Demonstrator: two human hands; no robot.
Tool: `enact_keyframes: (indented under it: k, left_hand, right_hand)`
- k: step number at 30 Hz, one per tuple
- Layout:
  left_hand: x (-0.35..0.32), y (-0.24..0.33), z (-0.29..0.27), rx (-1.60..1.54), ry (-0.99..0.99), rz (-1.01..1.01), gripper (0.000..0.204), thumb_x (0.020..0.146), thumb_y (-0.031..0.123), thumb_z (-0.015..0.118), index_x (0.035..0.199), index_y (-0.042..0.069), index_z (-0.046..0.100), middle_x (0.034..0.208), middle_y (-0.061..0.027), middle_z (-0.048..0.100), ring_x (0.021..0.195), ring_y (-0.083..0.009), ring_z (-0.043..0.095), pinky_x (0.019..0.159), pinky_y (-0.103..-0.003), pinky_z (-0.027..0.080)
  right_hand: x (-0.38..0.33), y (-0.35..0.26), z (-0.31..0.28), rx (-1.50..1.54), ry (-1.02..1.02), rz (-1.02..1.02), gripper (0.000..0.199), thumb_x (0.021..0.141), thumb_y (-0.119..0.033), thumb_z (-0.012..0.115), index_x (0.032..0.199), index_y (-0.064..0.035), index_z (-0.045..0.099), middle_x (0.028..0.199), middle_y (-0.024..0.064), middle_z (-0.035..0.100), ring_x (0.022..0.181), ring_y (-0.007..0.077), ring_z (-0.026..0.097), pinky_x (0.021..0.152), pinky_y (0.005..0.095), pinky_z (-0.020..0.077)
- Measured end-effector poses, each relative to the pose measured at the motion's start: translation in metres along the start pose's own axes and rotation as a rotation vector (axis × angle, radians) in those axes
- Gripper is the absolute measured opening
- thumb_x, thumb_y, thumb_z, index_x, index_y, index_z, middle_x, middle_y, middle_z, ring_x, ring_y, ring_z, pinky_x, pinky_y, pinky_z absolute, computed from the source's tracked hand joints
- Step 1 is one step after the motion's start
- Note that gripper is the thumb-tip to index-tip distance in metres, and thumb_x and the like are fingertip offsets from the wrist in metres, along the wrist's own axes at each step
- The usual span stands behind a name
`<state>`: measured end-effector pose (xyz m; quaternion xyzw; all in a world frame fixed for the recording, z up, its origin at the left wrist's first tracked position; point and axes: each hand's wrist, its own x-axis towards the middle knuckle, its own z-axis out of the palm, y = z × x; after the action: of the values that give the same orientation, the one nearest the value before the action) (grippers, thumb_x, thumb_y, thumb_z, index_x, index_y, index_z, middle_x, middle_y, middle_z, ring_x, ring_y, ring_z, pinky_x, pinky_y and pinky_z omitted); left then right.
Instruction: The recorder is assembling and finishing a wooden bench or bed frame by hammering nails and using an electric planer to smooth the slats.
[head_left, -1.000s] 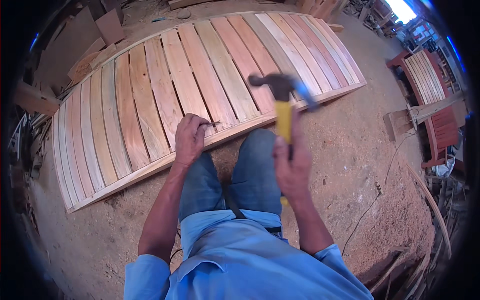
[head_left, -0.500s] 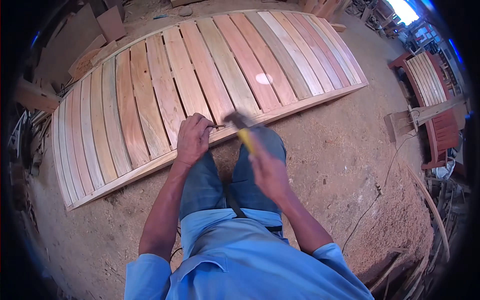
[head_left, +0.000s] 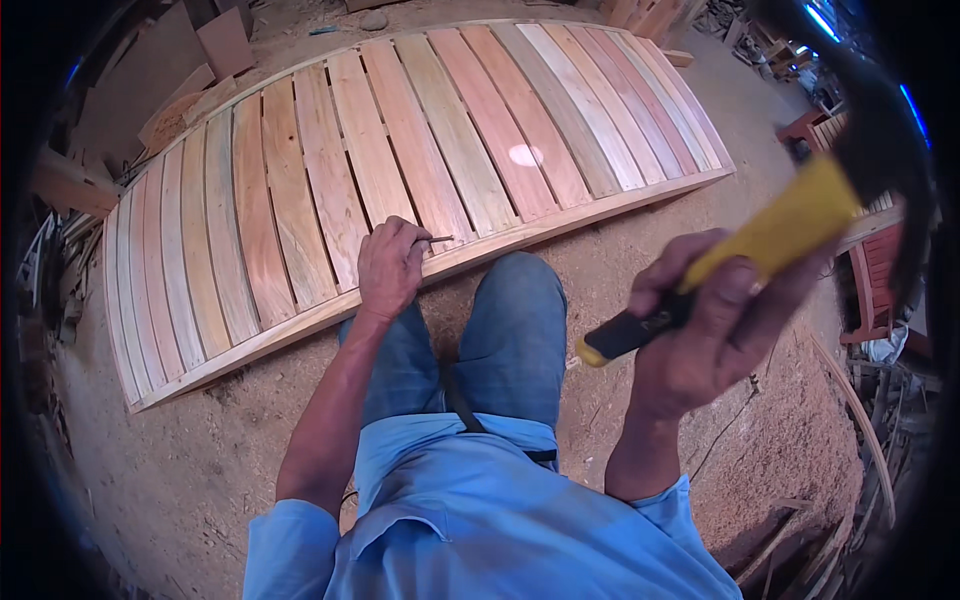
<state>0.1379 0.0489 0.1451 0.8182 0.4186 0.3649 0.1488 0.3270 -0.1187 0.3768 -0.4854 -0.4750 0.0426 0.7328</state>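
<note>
Two hands busy: left hand (head_left: 390, 268) pinches nail (head_left: 440, 239); right hand (head_left: 715, 325) grips hammer (head_left: 790, 225).

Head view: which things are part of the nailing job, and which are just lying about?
In use:
- hammer, raised in the right hand
- nail, pinched by the left hand
- slatted wood panel, under the nail

Lying about:
- wood offcuts, far left
- red slatted frame, right
- loose wire on the sawdust floor

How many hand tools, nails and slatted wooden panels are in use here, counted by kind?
Hammer, in the right hand: 1
Nail, pinched by the left hand: 1
Slatted panel on the ground: 1
Total: 3
</note>
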Motion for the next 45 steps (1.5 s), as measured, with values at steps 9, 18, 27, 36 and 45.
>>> enact_keyframes:
  k: [9,18,27,36,45]
  left_hand:
    - [-0.001,0.001,-0.002,0.032,0.032,0.052,0.009,0.092,0.011,0.073,0.101,0.011,0.073,0.100,-0.0067,0.063,0.097,-0.0294,0.063,0.086,-0.044,0.047]
    - [-0.003,0.002,-0.002,-0.002,0.037,0.009,0.007,0.094,0.012,0.073,0.100,0.008,0.073,0.098,-0.0086,0.065,0.096,-0.0305,0.065,0.088,-0.044,0.049]
    - [0.002,0.006,-0.003,0.028,0.004,0.035,0.007,0.094,0.011,0.073,0.100,0.008,0.073,0.099,-0.0084,0.065,0.097,-0.0307,0.065,0.088,-0.044,0.049]
    - [-0.003,0.006,-0.001,0.046,0.020,0.060,0.008,0.094,0.011,0.072,0.101,0.007,0.072,0.100,-0.0096,0.064,0.097,-0.0320,0.064,0.088,-0.045,0.049]
    - [0.000,0.007,0.003,0.027,0.001,0.046,0.008,0.094,0.008,0.071,0.101,0.007,0.071,0.101,-0.0102,0.064,0.097,-0.0326,0.064,0.088,-0.045,0.050]
  right_hand:
    - [-0.095,0.116,-0.024,-0.657,-0.613,0.195,0.061,0.111,-0.015,0.060,0.168,-0.0106,0.039,0.089,0.0167,0.072,0.073,0.0265,0.068,0.067,0.0447,0.0542]
    - [-0.028,0.031,-0.008,-0.172,-0.260,0.292,0.070,0.116,-0.019,0.052,0.177,-0.0142,0.019,0.078,0.0021,0.061,0.065,0.0104,0.056,0.058,0.0290,0.0498]
    - [-0.055,0.093,-0.014,-0.376,-0.387,0.005,0.060,0.114,-0.022,0.058,0.167,-0.0049,0.036,0.081,0.0109,0.068,0.066,0.0200,0.067,0.060,0.0364,0.0542]
    - [-0.034,0.036,-0.007,-0.308,-0.444,0.387,0.066,0.113,-0.013,0.055,0.174,-0.0136,0.028,0.105,0.0190,0.071,0.073,0.0217,0.067,0.062,0.0372,0.0526]
    - [-0.055,0.075,-0.012,-0.026,-0.200,0.088,0.066,0.116,-0.022,0.054,0.174,-0.0169,0.023,0.083,0.0083,0.063,0.061,0.0161,0.059,0.055,0.0314,0.0512]
